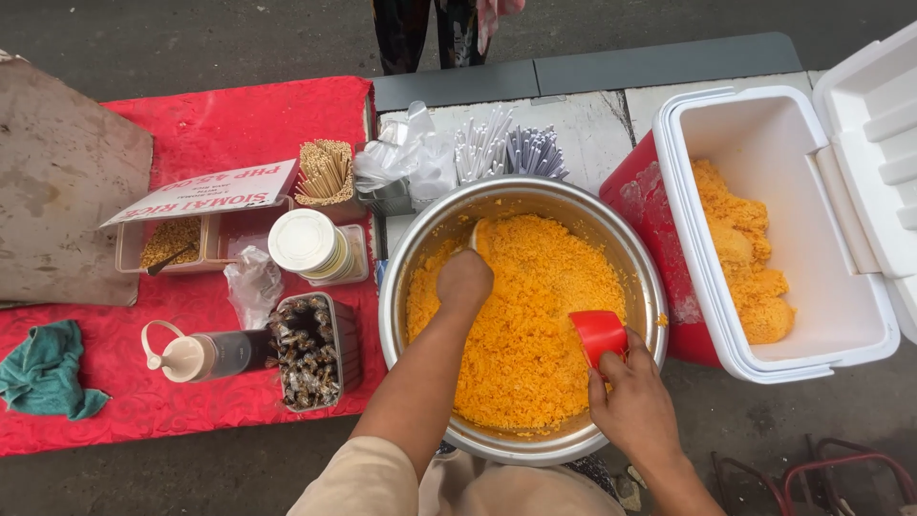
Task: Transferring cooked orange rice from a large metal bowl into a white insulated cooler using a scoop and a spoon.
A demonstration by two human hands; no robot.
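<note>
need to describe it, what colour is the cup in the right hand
Red, a small plastic cup held over the orange rice; head view.

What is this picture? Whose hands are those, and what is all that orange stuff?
This is one picture from a camera worn on a person's head, looking down at their own two bare hands. The orange stuff is rice in a big metal bowl. The left hand grips a spoon stuck in the rice. The right hand holds a red cup at the rice. On the right, an open cooler holds more orange rice. On the left, a red cloth carries a stack of lids, a bottle, wooden sticks and a green rag. Someone else stands at the top.
</note>
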